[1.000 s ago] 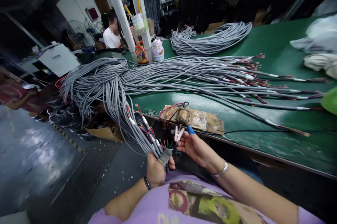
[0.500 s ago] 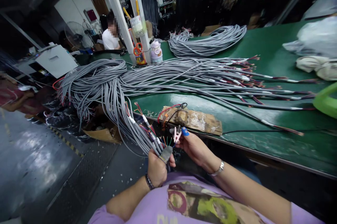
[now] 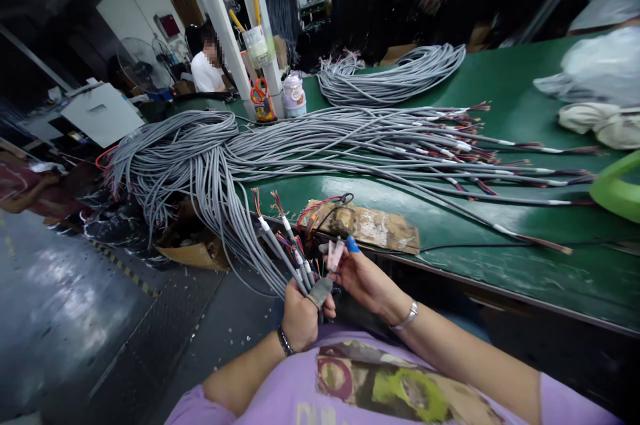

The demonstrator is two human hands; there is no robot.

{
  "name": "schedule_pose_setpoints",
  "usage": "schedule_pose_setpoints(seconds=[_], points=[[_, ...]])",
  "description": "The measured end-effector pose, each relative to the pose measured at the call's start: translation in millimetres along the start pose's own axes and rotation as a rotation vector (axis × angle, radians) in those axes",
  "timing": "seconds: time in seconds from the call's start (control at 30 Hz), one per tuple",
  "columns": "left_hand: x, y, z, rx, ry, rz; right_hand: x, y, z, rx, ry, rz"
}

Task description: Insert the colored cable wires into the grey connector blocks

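My left hand (image 3: 300,318), a grey cover on its thumb, is closed around a bundle of grey cables (image 3: 270,258). White-banded ends with stripped coloured wires (image 3: 295,242) fan out above that fist. Close by on the right, my right hand (image 3: 367,282) pinches a small pink clip (image 3: 335,256) beside the wire ends. Its thumb wears a blue cover (image 3: 352,244). Whether the clip touches a wire I cannot make out. Behind the clip, at the bench edge, lies a taped cardboard piece (image 3: 370,225) with red and black leads.
Grey cables (image 3: 310,138) stretch across the green bench (image 3: 500,278), and a coiled bundle (image 3: 400,78) lies at the back. A white post (image 3: 273,72) carries a tool cup. Plastic bags (image 3: 600,65) and a green handle-like object (image 3: 617,188) are at right. Another person (image 3: 206,68) sits beyond.
The held cable ends have swung slightly right and more upright. The pink clip has turned in my right hand and its jaws look closer together. My left hand moved slightly right.
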State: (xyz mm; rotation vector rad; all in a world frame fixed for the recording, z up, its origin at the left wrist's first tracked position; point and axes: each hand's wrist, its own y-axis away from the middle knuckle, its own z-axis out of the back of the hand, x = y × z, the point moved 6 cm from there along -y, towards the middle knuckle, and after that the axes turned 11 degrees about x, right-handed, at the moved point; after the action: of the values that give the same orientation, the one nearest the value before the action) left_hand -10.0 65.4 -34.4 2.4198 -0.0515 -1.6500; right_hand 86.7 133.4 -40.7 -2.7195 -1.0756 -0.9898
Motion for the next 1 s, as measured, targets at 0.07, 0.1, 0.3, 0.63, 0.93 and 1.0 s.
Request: schedule_pose_setpoints(seconds=[0.07, 0.1, 0.3, 0.63, 0.93, 1.0], points=[[0, 3, 3.3, -0.002, -0.013, 0.003, -1, 2, 0, 0.038, -0.001, -0.037], [0, 5, 5.0, -0.007, -0.022, 0.001, -1, 3, -1, 0.062, 0.006, -0.051], [-14, 9, 6.0, -0.055, -0.017, -0.066, 8, 5, -5, 0.078, 0.092, -0.033], [-12, -2, 1.2, -0.092, 0.001, -0.041, 9, 2, 11, -0.029, 0.419, 0.191], [-10, 1, 3.2, -0.112, 0.034, -0.018, -4, -8, 4, 0.033, -0.038, -0.012], [-8, 1, 3.7, -0.115, 0.029, -0.009, -2, -9, 4, 0.009, -0.068, 0.018]])
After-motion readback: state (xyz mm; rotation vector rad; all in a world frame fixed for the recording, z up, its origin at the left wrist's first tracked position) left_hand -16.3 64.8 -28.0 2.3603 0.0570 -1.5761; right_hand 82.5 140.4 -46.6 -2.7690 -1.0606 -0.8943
